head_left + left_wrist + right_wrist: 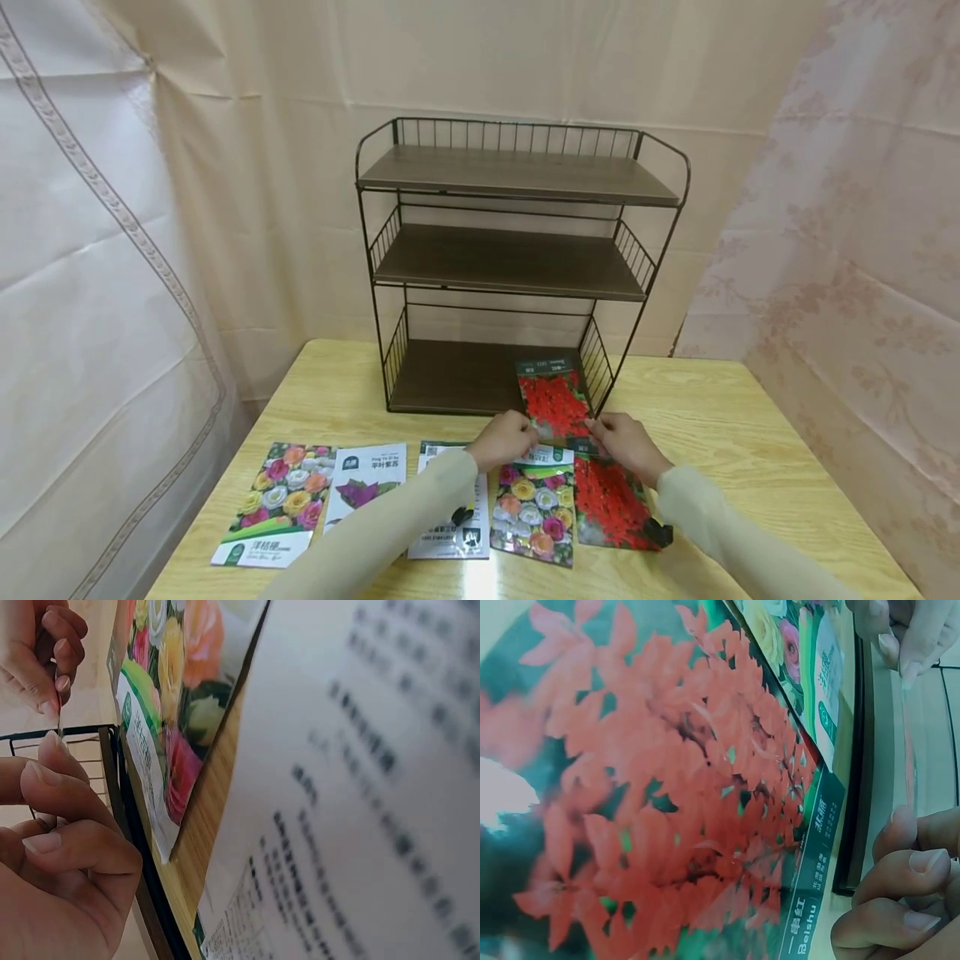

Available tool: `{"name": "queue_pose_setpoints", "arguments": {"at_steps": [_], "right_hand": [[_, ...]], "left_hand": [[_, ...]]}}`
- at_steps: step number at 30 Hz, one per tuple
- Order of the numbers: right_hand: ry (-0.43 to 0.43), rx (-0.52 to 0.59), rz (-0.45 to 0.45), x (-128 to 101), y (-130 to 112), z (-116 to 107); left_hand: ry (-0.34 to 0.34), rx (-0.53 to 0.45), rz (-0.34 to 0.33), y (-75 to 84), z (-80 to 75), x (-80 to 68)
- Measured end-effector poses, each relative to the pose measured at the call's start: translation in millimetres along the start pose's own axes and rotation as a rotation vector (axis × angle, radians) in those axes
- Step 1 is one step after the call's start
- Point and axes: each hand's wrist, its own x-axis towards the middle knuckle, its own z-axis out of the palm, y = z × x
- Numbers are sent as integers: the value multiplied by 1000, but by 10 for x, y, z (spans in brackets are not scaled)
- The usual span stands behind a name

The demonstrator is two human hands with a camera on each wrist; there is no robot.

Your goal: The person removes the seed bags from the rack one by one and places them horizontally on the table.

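Between my two hands is a seed packet (553, 404) with red flowers, its top end over the right part of the rack's bottom shelf (457, 375). My left hand (504, 440) pinches its near left corner, and my right hand (628, 443) pinches the near right edge. The right wrist view shows the held packet (909, 750) edge-on between both hands. Beneath my right wrist lies another red-flower packet (611, 504). Left of it, near my left hand, is a packet with mixed roses-like blooms (534, 508).
A three-tier dark rack (517, 175) stands at the table's back. Further left lie a white text-covered packet (450, 542), a purple-flower packet (367, 479) and another mixed-flower packet (281, 500). Curtains hang behind and at both sides of the wooden table (690, 408).
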Motion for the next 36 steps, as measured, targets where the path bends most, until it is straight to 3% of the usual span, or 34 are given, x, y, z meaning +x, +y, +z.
{"name": "queue_pose_setpoints", "arguments": {"at_steps": [28, 36], "right_hand": [[0, 17, -18, -282, 85, 24], [-7, 33, 8, -397, 103, 20]], "left_hand": [[-80, 92, 82, 48, 73, -286], [-111, 56, 55, 71, 128, -391]]}}
